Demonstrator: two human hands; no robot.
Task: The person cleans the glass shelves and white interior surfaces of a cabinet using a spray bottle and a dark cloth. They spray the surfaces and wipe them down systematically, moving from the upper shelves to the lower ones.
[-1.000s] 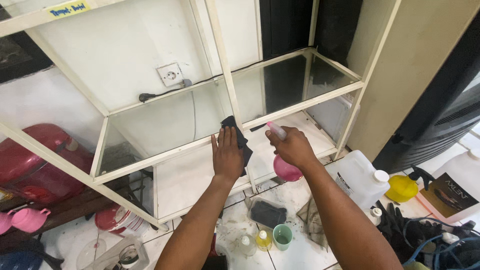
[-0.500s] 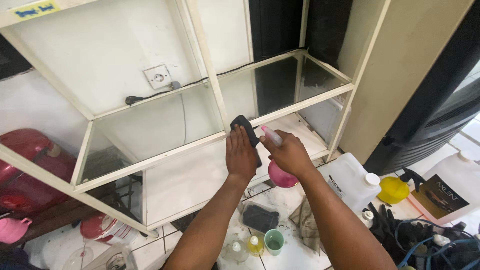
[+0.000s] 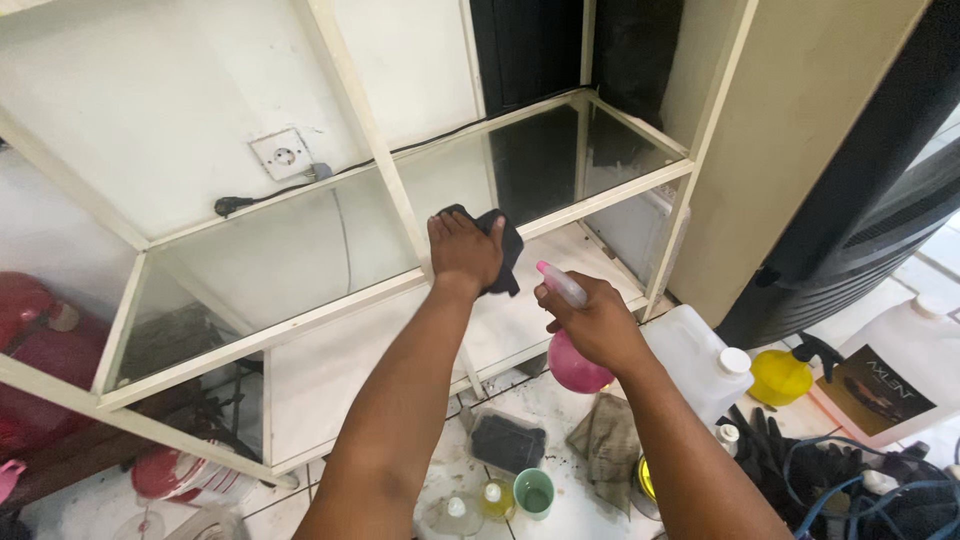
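My left hand (image 3: 462,250) presses a dark cloth (image 3: 503,243) flat against the glass shelf (image 3: 300,265) of a cream metal-framed rack (image 3: 360,120), right beside the rack's upright post. My right hand (image 3: 590,318) grips a pink spray bottle (image 3: 574,362) by its neck, nozzle aimed left toward the cloth, a little in front of and below the shelf's front rail.
On the tiled floor lie a dark sponge (image 3: 507,442), a green cup (image 3: 534,492), small bottles (image 3: 489,497), a rag (image 3: 608,448), white jugs (image 3: 698,358), a yellow sprayer (image 3: 782,374) and tangled cables (image 3: 860,490). Red containers (image 3: 30,345) sit at left. A wall socket (image 3: 284,156) shows behind the rack.
The left hand and cloth slid right and farther back along the glass shelf. The right hand with the spray bottle kept its place in front of the shelf. My view drifted left and down.
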